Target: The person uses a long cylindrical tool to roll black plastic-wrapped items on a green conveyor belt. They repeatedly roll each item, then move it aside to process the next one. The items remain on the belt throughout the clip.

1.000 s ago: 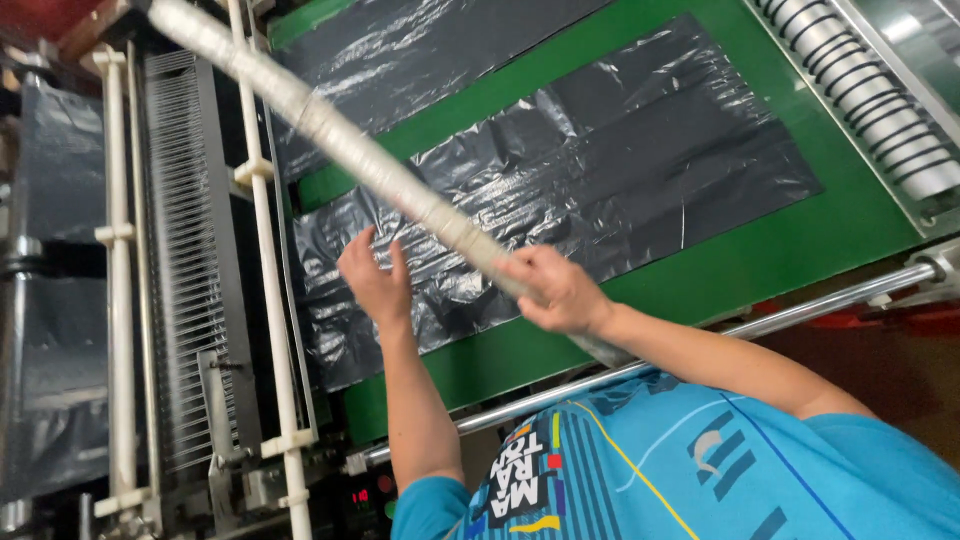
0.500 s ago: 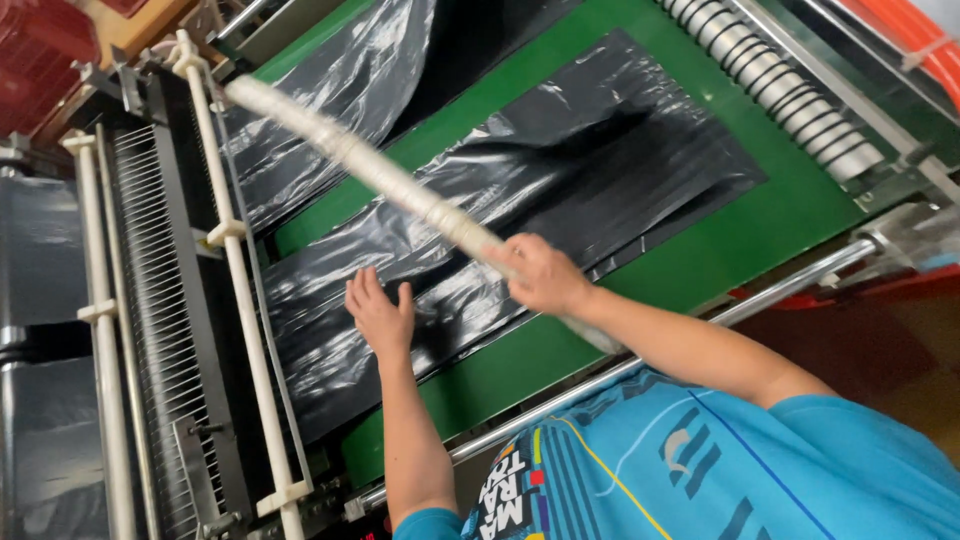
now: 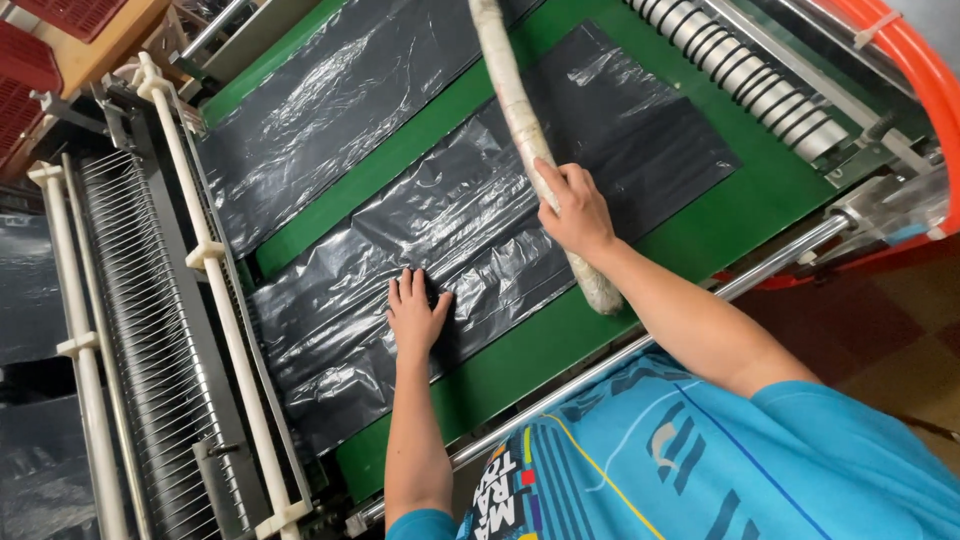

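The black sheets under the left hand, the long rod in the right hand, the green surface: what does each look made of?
Black sheets: thin plastic film, glossy, wrinkled, catching highlights. Rod: a stiff core, seemingly wrapped in pale tape or cloth; the core's material is hidden. Green surface: smooth matte belt, probably rubber or coated fabric. Left hand lies flat on a sheet; right hand grips the rod.

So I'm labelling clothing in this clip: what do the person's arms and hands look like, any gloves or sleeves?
Both hands, left and right, are bare: no gloves, rings or watch visible. Forearms are uncovered. A short-sleeved bright blue shirt with striped, multicoloured chest print covers the upper arms.
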